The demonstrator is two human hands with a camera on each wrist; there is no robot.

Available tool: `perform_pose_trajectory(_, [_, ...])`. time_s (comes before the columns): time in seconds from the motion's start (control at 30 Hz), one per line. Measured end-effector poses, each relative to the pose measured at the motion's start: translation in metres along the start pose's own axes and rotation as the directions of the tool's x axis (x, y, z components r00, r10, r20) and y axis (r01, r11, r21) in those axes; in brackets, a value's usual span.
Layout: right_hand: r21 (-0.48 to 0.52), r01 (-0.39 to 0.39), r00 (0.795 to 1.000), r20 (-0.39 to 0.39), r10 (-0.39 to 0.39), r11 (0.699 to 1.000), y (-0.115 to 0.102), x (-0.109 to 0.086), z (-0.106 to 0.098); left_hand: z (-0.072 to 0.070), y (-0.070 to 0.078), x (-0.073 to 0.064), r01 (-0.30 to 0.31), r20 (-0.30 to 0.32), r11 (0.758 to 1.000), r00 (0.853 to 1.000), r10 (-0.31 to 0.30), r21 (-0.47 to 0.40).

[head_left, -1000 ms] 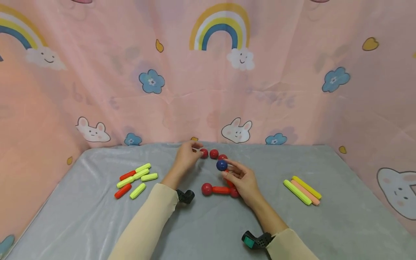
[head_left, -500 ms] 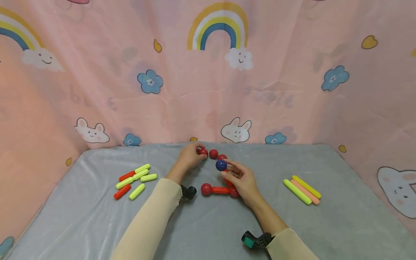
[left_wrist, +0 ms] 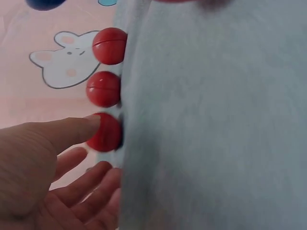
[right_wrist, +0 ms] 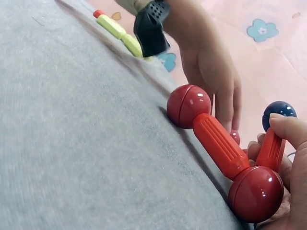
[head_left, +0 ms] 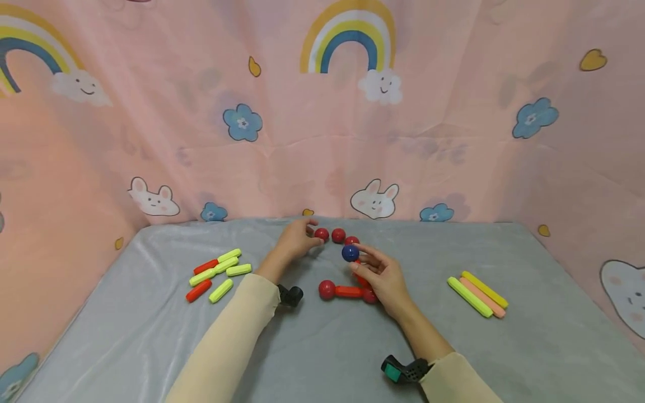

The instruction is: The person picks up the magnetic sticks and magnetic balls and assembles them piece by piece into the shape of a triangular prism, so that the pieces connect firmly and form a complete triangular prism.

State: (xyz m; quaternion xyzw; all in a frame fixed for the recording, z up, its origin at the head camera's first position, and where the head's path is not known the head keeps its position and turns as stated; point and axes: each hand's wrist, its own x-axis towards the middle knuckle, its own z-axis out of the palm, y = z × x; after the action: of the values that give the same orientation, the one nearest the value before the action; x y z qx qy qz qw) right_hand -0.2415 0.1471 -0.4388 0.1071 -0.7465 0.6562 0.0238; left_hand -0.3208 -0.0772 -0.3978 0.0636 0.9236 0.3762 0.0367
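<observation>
My left hand (head_left: pixel 297 238) is at the leftmost of several loose red balls (left_wrist: pixel 106 134) at the table's back edge. In the left wrist view its thumb tip overlaps that ball, while the other fingers are spread below it. My right hand (head_left: pixel 385 280) grips a joined ball-and-stick piece by its upright arm. That arm is a red stick (right_wrist: pixel 271 151) topped by a dark blue ball (head_left: pixel 350 253), with my thumb at the ball. From a red ball (right_wrist: pixel 256 194) at the corner, a second red stick (head_left: pixel 349 291) runs left to another red ball (head_left: pixel 327 290).
Short yellow-green sticks (head_left: pixel 220 291) and red sticks (head_left: pixel 199 291) lie on the left of the grey cloth (head_left: pixel 312 358). On the right lie three longer sticks: yellow-green (head_left: pixel 470 297), peach (head_left: pixel 482 297) and yellow (head_left: pixel 485 289). A patterned pink curtain (head_left: pixel 302 157) hangs behind.
The head view has shifted slightly. My left fingers close in at the leftmost red ball, then stand a little apart from it. My right hand keeps its hold on the ball-and-stick piece.
</observation>
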Motion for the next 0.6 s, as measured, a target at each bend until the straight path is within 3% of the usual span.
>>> perform_pose_trajectory(0.17, [0.002, -0.001, 1.000, 0.004, 0.001, 1.000, 0.000, 0.000, -0.002, -0.021, -0.003, -0.017, -0.025, 0.059, 0.999, 0.998, 0.022, 0.047])
perform_pose_trajectory(0.43, [-0.002, 0.000, 1.000, 0.009, 0.000, 1.000, 0.000, 0.000, -0.001, -0.077, -0.019, -0.070, -0.062, 0.117, 0.981, 0.992, 0.041, 0.185])
perform_pose_trajectory(0.6, [0.021, -0.002, 1.000, 0.017, 0.002, 1.000, 0.001, 0.001, -0.001, -0.100, -0.038, -0.096, -0.038, 0.091, 0.963, 0.996, 0.014, 0.268])
